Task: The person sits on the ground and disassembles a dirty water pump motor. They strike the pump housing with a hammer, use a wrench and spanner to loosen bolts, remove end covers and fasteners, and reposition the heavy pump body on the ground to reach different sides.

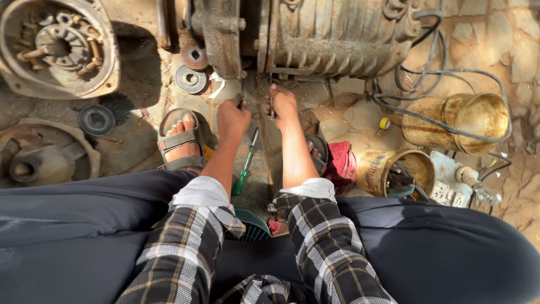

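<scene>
A large rusty electric motor [332, 36] with a ribbed housing lies on the stone ground ahead of me. My left hand [232, 119] is closed around a thin metal tool that points up at the underside of the motor's end plate [222, 34]. Just right of it, my right hand [283, 104] grips another slim metal tool at the same lower edge. What the tool tips touch is hidden in shadow. A green-handled screwdriver [245, 169] lies on the ground between my forearms. My sandalled left foot [180, 141] rests beside the left hand.
A removed motor end cover [56, 48] and another cover [42, 155] lie at left, with round bearings and discs [191, 79] nearby. Dark cables [427, 84] trail right past two brass-coloured tins [461, 121], one holding tools [394, 171]. A red cloth bag [342, 166] lies by my right foot.
</scene>
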